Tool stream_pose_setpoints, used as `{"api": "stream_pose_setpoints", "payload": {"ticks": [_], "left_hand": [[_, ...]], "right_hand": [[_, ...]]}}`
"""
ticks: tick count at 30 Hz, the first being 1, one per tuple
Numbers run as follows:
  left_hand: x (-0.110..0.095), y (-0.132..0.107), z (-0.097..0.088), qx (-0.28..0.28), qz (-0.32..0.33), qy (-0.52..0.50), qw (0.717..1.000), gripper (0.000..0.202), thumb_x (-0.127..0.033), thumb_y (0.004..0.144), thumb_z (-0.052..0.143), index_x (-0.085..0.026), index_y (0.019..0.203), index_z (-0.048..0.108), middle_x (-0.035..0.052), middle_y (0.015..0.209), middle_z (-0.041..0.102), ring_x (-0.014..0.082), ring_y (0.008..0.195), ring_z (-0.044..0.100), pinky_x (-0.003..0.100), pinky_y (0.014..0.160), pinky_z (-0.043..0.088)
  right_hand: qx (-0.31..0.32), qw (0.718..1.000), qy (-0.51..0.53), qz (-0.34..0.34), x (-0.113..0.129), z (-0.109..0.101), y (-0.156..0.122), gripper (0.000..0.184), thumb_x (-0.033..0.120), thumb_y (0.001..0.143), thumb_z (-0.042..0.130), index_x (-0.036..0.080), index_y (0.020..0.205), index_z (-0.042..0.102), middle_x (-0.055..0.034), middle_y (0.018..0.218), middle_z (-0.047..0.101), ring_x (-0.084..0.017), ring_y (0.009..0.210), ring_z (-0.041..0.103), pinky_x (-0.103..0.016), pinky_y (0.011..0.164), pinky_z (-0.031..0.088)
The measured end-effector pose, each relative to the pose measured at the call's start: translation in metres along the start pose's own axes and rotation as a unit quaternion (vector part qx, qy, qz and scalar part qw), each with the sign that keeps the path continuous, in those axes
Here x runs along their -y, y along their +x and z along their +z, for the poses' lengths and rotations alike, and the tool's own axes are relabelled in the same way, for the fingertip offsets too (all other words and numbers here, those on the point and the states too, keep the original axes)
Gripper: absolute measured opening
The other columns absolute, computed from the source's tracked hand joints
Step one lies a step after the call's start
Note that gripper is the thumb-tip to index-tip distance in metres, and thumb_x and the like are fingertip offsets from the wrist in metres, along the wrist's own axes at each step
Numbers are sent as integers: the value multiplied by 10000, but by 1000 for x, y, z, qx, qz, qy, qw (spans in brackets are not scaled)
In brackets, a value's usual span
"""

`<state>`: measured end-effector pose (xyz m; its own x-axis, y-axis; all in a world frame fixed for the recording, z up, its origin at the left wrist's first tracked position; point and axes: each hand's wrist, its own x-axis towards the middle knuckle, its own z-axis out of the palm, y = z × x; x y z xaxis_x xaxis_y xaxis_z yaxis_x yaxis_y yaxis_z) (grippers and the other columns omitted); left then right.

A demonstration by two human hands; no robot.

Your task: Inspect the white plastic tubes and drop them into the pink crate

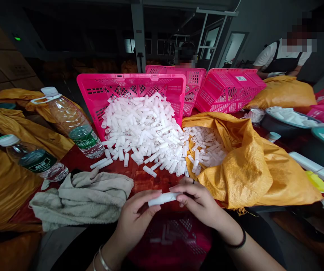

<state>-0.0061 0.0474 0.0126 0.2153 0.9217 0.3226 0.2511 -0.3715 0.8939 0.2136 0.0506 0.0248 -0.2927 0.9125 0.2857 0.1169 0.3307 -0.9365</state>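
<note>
Both my hands hold one white plastic tube (162,198) level over the table's near edge. My left hand (135,218) pinches its left end, and my right hand (198,199) closes on its right end. Just beyond lies a big heap of the same white tubes (143,131), spilling out of a tipped pink crate (94,90) onto the red table (139,180). To the right, an open yellow woven sack (249,165) holds more tubes (205,148). Below my hands, in my lap, sits another pink crate (178,237) with a few tubes in it.
Two water bottles (74,124) (32,158) and a grey cloth (85,197) lie left. More pink crates (229,88) stand behind. Basins of white parts (288,118), a white and yellow tool (314,171) and yellow sacks (6,188) surround. A person in an apron (283,58) works at back right; another person (186,54) sits behind the crates.
</note>
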Motion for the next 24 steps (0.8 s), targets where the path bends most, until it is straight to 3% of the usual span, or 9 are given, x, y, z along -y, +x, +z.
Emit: {"api": "stream_pose_setpoints", "payload": {"ticks": [2, 4, 6, 9, 13, 16, 18, 20, 24], "left_hand": [[0, -2, 0, 2, 153, 60, 986, 364, -67, 770, 635, -289, 1053, 692, 38, 1051, 729, 195, 955, 678, 333, 876, 542], [1, -4, 2, -5, 239, 92, 967, 457, -3, 777, 585, -296, 1120, 652, 37, 1101, 710, 182, 988, 666, 318, 888, 532], [2, -6, 4, -16, 220, 119, 968, 450, -26, 785, 596, -279, 1156, 626, 44, 1097, 707, 181, 978, 667, 297, 868, 538], [1, -8, 9, -15, 116, 131, 984, 360, -148, 801, 641, -249, 1145, 622, 44, 1025, 722, 178, 897, 687, 258, 786, 561], [2, -12, 16, -37, 79, 112, 990, 307, -192, 816, 624, -248, 1118, 628, 50, 1022, 713, 193, 902, 680, 292, 795, 556], [5, -12, 17, -80, 75, 86, 990, 283, -210, 797, 644, -249, 1077, 644, 57, 1035, 707, 219, 945, 664, 335, 829, 540], [4, -10, 16, -68, 20, 37, 997, 257, -263, 799, 647, -232, 1054, 639, 61, 987, 718, 215, 897, 674, 330, 796, 545], [-1, -8, 16, -23, -100, -51, 993, 236, -383, 839, 589, -195, 975, 628, 42, 767, 721, 171, 671, 675, 274, 628, 549], [-14, -7, 20, 113, -363, -216, 899, 546, -633, 867, 334, -168, 716, 578, -72, 316, 404, 65, 242, 294, 167, 280, 244]], "right_hand": [[-54, 983, 152, 84, -2, 7, 1, 129, 307, 826, 640, 225, 907, 582, 40, 694, 550, -77, 472, 529, -203, 444, 460], [-103, 958, 235, 128, -3, 14, 1, 211, 349, 782, 688, 216, 833, 531, 62, 654, 541, -54, 402, 484, -176, 387, 410], [-116, 966, 200, 116, -3, 18, 0, 200, 352, 792, 678, 195, 773, 555, 2, 755, 621, -97, 552, 586, -221, 514, 492], [-131, 984, 104, 57, 0, 20, -4, 146, 332, 811, 659, 194, 781, 623, -77, 960, 664, -190, 886, 623, -325, 782, 517], [-228, 961, 148, 56, 0, 25, -6, 192, 329, 735, 737, 214, 753, 585, -42, 920, 652, -160, 766, 612, -268, 643, 518], [-201, 972, 121, 35, 0, 23, -5, 137, 321, 760, 719, 207, 743, 646, -59, 944, 665, -190, 872, 628, -313, 766, 524], [-144, 985, 96, -4, 2, 17, -5, 105, 320, 813, 666, 231, 865, 689, -73, 1025, 670, -208, 957, 630, -356, 845, 511], [-82, 993, 68, -41, 6, 8, -5, 176, 318, 860, 608, 261, 1011, 679, -83, 1138, 645, -214, 1024, 619, -381, 890, 491], [84, 994, -11, -62, 20, -1, -5, 202, 289, 893, 556, 238, 1038, 687, -77, 1035, 688, -227, 1171, 526, -392, 979, 420]]}}
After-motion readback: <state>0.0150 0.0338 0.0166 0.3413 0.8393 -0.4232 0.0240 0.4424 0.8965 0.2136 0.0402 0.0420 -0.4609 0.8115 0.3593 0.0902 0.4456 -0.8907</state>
